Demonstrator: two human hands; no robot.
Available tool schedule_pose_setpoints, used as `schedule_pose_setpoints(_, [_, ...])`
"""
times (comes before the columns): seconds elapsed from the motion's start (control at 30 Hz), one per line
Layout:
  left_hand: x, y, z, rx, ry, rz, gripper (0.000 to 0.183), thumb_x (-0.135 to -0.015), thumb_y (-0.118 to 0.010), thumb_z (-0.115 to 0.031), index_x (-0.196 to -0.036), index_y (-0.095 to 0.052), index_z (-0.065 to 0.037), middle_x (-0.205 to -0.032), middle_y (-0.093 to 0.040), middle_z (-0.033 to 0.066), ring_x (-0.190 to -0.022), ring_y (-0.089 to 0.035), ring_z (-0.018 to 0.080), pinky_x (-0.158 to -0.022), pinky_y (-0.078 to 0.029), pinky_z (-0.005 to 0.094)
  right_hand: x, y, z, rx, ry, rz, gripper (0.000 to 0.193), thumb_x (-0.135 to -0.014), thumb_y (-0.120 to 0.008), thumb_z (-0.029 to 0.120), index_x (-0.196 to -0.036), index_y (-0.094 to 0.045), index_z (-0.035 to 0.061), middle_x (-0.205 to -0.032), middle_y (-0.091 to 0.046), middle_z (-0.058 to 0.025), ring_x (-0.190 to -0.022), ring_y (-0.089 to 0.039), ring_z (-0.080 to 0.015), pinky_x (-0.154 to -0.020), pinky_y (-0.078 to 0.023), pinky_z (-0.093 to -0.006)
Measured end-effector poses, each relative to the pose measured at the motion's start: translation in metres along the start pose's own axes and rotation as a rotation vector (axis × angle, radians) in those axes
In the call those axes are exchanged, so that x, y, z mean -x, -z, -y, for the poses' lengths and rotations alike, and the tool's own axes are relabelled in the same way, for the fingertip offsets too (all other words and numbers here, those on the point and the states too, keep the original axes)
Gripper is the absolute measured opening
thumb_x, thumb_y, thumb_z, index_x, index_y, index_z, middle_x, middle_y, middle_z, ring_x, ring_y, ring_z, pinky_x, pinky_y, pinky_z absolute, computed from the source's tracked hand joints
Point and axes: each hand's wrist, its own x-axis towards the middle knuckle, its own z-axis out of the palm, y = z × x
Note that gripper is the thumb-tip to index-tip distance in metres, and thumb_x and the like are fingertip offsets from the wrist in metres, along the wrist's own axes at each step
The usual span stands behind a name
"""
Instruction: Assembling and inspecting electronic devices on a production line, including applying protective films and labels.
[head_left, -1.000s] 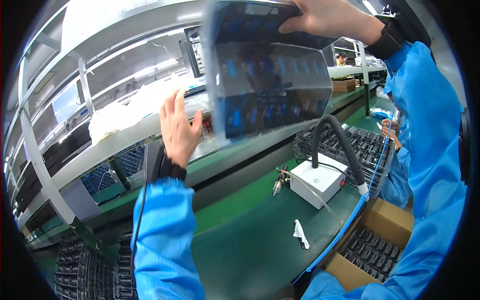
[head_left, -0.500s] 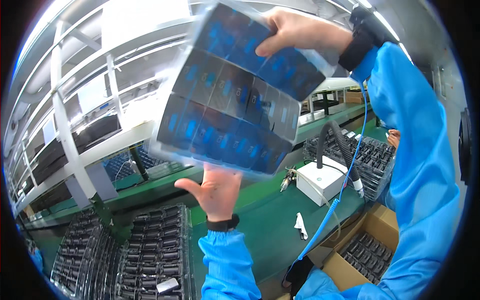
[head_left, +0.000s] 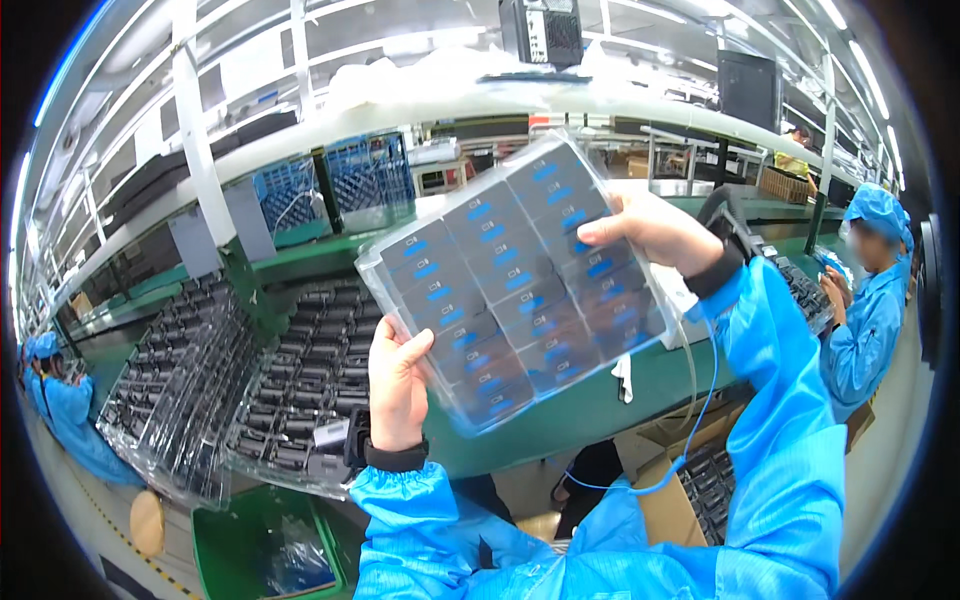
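Before my chest I hold a flat clear plastic bag (head_left: 515, 268), tilted, with rows of dark rectangular pieces inside, each bearing a blue tab. My right hand (head_left: 660, 232) grips its upper right edge, thumb on the front and fingers mostly hidden behind. At the lower left edge, my left hand (head_left: 398, 385) pinches it with the thumb in front. Both wrists wear black bands. Just left of my left hand stands a clear plastic tray (head_left: 300, 400) filled with black parts, and a small white piece (head_left: 331, 433) lies on it.
A stack of similar trays (head_left: 180, 390) leans at the left. Below sits a green bin (head_left: 215, 555) with plastic film. A cardboard box (head_left: 668, 508) of black parts is at the lower right. A blue cord (head_left: 690, 450) hangs by my right arm. A co-worker (head_left: 868, 310) works at the right.
The bag has come down from high up and turned. My left hand, open beneath it before, has closed on its lower left edge. My right hand still holds it. The view has shifted.
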Motion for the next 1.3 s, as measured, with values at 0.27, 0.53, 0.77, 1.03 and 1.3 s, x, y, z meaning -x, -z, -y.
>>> schedule_pose_setpoints(0.27, [0.084, 0.0, 0.021, -0.082, 0.285, -0.147, 0.04, -0.08, -0.059, -0.007, -0.117, -0.046, 0.002, -0.112, -0.057, 0.0127, -0.102, -0.056, 0.0225, -0.089, -0.045, 0.0375, 0.0, -0.026, -0.054, -0.094, -0.238, 0.187, 0.046, -0.069, -0.067, 0.005, -0.112, -0.054, -0.001, -0.1, -0.062, -0.0057, -0.091, -0.056, -0.0125, -0.083, -0.044, -0.0272])
schedule_pose_setpoints(0.53, [0.141, -0.034, 0.123, 0.521, 0.725, -0.221, 0.062, -0.089, -0.046, -0.047, -0.136, -0.027, -0.012, -0.14, -0.032, 0.0064, -0.131, -0.026, 0.0226, -0.106, -0.023, 0.0468, -0.122, -0.079, -0.044, 0.824, 0.051, 0.842, 0.032, -0.059, -0.068, 0.001, -0.09, -0.06, -0.0005, -0.076, -0.063, -0.01, -0.072, -0.059, -0.016, -0.064, -0.046, -0.0322])
schedule_pose_setpoints(0.77, [0.132, -0.05, 0.208, 0.776, 0.719, -0.148, 0.06, -0.092, -0.027, -0.054, -0.138, -0.024, -0.016, -0.143, -0.026, 0.0005, -0.134, -0.022, 0.0199, -0.107, -0.021, 0.0441, -0.177, -0.214, -0.112, 1.238, 0.355, 1.403, 0.031, -0.055, -0.068, 0.003, -0.085, -0.061, 0.0045, -0.073, -0.062, -0.009, -0.074, -0.059, -0.0245, -0.061, -0.046, -0.0408])
schedule_pose_setpoints(1.03, [0.158, -0.02, 0.162, -0.19, 0.778, 0.734, 0.048, -0.093, -0.048, -0.017, -0.137, -0.03, -0.005, -0.134, -0.041, 0.0121, -0.116, -0.045, 0.0205, -0.098, -0.036, 0.0325, -0.147, -0.24, -0.143, 1.132, 0.807, 0.623, 0.045, -0.066, -0.065, 0.009, -0.108, -0.052, 0.0113, -0.1, -0.054, -0.0043, -0.097, -0.056, -0.0235, -0.082, -0.046, -0.0366])
schedule_pose_setpoints(1.3, [0.094, 0.033, 0.025, -0.836, 0.357, -0.172, 0.027, -0.09, -0.05, -0.015, -0.109, -0.055, 0.004, -0.1, -0.061, 0.0125, -0.089, -0.06, 0.0212, -0.081, -0.046, 0.0298, 0.047, -0.112, -0.138, -0.088, -0.06, -0.11, 0.041, -0.079, -0.062, 0.003, -0.117, -0.047, 0.0005, -0.105, -0.058, -0.0102, -0.099, -0.057, -0.0156, -0.084, -0.047, -0.0292])
